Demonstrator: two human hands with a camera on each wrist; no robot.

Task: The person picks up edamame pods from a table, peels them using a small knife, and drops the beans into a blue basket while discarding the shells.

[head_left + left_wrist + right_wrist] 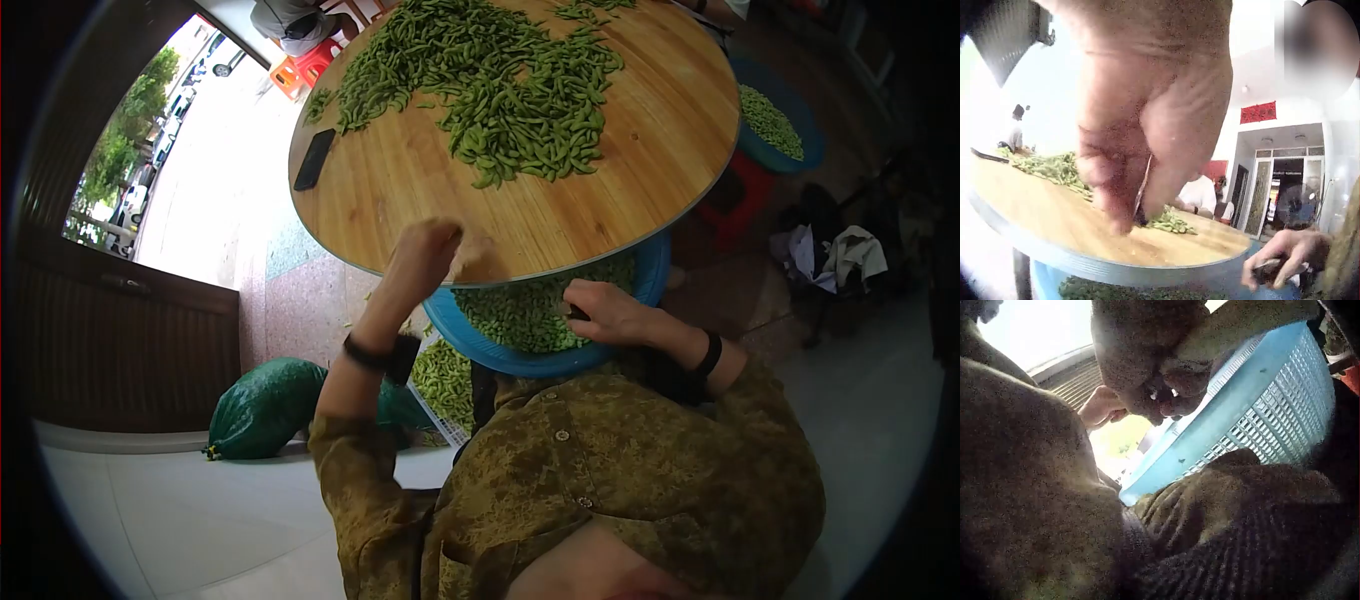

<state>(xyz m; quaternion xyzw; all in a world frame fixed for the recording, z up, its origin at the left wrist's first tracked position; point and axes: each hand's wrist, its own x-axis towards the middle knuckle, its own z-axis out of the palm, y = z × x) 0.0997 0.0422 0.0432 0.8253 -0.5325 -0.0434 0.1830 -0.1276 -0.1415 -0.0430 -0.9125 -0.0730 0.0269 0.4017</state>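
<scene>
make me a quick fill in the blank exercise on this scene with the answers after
1. The heaped pods on the round table are coloured ____.
2. In the head view, the black phone lies near the table's ____ edge.
3. In the head view, the right hand shows against a basket coloured ____.
4. The tied sack lies on the tiled ____.

Missing words: green; left; blue; floor
</scene>
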